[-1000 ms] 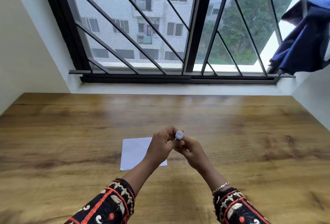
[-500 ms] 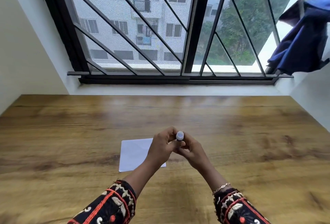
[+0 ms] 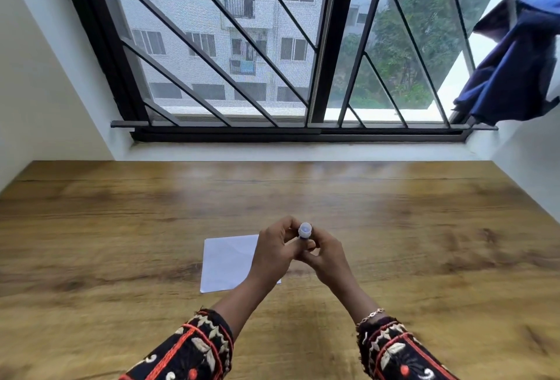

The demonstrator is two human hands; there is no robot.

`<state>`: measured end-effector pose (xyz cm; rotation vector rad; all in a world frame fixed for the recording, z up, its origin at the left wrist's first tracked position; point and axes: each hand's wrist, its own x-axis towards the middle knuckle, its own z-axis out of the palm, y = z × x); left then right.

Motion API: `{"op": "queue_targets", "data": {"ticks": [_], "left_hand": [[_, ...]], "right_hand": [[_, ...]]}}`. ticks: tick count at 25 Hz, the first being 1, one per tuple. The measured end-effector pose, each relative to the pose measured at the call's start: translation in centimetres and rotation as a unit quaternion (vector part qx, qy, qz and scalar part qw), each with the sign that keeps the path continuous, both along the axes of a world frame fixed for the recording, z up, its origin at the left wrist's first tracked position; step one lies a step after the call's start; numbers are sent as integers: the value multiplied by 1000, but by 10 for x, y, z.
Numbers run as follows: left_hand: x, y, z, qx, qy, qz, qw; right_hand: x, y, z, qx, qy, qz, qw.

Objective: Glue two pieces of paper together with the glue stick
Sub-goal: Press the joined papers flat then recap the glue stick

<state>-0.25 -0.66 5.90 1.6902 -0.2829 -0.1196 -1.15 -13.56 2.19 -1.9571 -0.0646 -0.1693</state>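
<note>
A small glue stick (image 3: 305, 230) with a pale rounded top stands upright between both hands above the table. My left hand (image 3: 274, 254) wraps its fingers around the upper part, and my right hand (image 3: 325, 255) grips the lower part from the right. Most of the stick's body is hidden by the fingers. A white sheet of paper (image 3: 225, 261) lies flat on the wooden table under and left of my left hand; its right part is covered by the hand and wrist. I cannot tell whether a second sheet lies there.
The wooden table (image 3: 424, 243) runs wide to both sides and ends at a white sill under a barred window (image 3: 321, 76). A blue cloth (image 3: 512, 70) hangs at the upper right. White walls close in at left and right.
Both hands stay together on the glue stick in nearly the same spot. The view has shifted slightly; the paper has not moved.
</note>
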Motion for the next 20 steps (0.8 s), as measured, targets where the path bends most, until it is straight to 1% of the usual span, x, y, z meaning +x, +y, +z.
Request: {"op": "queue_targets", "data": {"ticks": [3, 6, 8, 12, 15, 17, 20], "left_hand": [[2, 0, 2, -3, 4, 10, 1000], [6, 4, 2, -1, 7, 24, 1000], [8, 7, -1, 8, 3, 34, 999], [9, 10, -9, -3, 19, 33, 999], [8, 12, -10, -3, 24, 33, 999], [9, 14, -10, -4, 27, 34, 999], [8, 15, -9, -7, 29, 32, 999]], "right_hand": [[0, 3, -4, -12, -10, -25, 1000], [0, 1, -5, -17, -1, -26, 1000], [-2, -6, -4, -25, -1, -29, 999], [-2, -34, -5, -53, -14, -51, 997], [2, -57, -9, -98, -15, -104, 990], [7, -68, -11, -140, -14, -118, 983], [19, -72, -15, -188, 35, -77, 978]]}}
